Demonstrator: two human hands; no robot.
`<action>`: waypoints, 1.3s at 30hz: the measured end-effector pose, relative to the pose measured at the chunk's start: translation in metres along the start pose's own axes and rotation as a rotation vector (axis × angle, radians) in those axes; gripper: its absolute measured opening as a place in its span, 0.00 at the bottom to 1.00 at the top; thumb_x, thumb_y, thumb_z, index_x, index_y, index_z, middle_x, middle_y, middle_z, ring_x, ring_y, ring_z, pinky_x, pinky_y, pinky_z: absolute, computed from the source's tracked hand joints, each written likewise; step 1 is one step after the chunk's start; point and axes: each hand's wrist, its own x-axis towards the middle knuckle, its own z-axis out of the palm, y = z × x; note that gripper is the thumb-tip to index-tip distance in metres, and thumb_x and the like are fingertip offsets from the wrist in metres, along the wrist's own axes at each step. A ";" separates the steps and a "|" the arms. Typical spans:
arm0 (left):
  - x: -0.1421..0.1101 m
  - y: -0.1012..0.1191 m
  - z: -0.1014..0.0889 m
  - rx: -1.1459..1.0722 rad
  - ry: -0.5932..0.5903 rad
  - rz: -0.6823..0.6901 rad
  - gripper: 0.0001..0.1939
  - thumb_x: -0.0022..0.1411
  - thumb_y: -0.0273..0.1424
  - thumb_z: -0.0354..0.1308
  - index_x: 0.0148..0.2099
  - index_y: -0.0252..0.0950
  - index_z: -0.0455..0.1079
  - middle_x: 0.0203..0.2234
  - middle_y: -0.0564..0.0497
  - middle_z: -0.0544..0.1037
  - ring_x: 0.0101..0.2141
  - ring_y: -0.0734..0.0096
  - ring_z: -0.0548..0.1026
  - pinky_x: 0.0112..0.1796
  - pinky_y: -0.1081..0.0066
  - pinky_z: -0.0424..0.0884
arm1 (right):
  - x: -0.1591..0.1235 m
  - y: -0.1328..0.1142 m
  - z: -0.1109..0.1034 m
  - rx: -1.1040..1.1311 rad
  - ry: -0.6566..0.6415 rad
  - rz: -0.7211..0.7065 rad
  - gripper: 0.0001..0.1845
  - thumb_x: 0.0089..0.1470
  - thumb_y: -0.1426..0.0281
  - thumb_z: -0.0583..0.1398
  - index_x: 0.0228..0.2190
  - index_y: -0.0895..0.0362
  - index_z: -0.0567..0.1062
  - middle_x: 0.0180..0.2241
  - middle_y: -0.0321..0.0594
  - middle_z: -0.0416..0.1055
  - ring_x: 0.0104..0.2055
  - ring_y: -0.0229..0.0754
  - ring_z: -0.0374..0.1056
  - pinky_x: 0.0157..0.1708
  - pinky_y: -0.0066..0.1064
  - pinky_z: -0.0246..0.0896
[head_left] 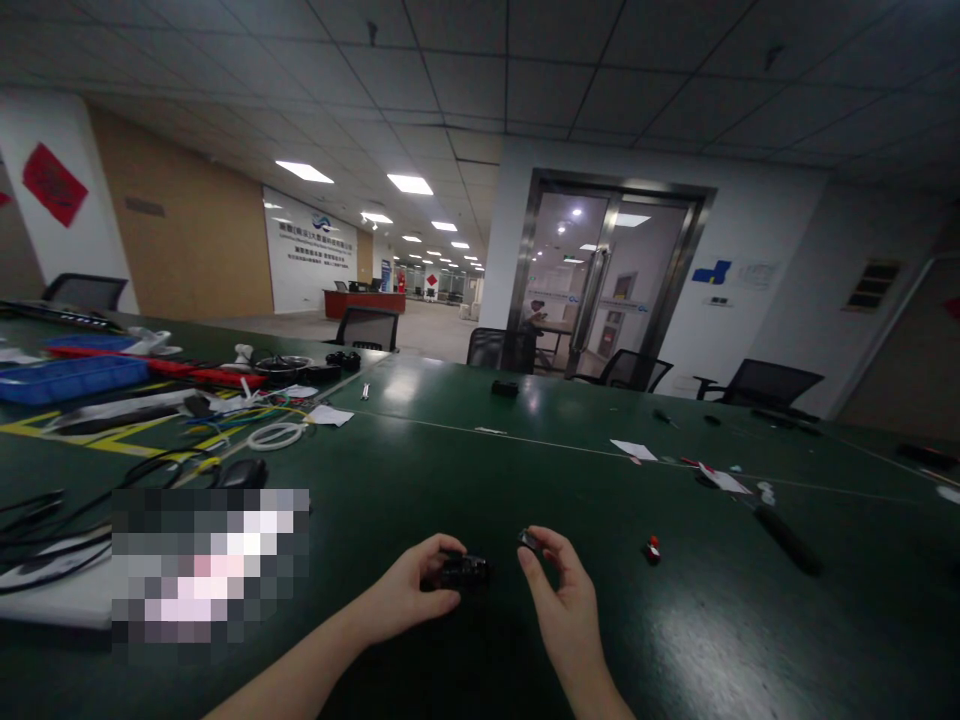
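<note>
My left hand (416, 585) is closed around the left end of a small black device (466, 570) with a glossy surface, low over the green table. Its exact kind does not show. To the right of it, my right hand (559, 590) pinches a small dark piece (528, 540) between thumb and fingertips. A gap separates this piece from the black device. Right of my right hand, a small red and white object (652, 549) lies on the tabletop.
At left are cables, a blue tray (75, 378), a coiled white cable (275, 436) and a black computer mouse (244, 474). A small black box (505, 387) lies farther back on the green table (420, 470). A dark rod-like object (786, 538) lies at right. Chairs stand beyond.
</note>
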 end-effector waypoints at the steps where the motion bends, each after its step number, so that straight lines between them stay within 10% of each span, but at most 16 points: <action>1: 0.000 0.000 0.000 -0.004 -0.001 -0.005 0.21 0.54 0.26 0.59 0.49 0.39 0.59 0.39 0.51 0.74 0.38 0.68 0.72 0.35 0.71 0.65 | 0.000 -0.001 0.000 -0.002 -0.005 0.003 0.16 0.48 0.60 0.59 0.38 0.53 0.73 0.40 0.40 0.73 0.44 0.47 0.67 0.45 0.39 0.59; 39: 0.001 -0.004 -0.002 -0.011 -0.010 -0.010 0.22 0.52 0.26 0.60 0.49 0.38 0.59 0.38 0.51 0.75 0.36 0.68 0.73 0.34 0.71 0.65 | -0.003 -0.005 0.006 0.013 -0.050 0.014 0.17 0.47 0.60 0.60 0.39 0.54 0.73 0.41 0.42 0.72 0.45 0.46 0.67 0.48 0.41 0.59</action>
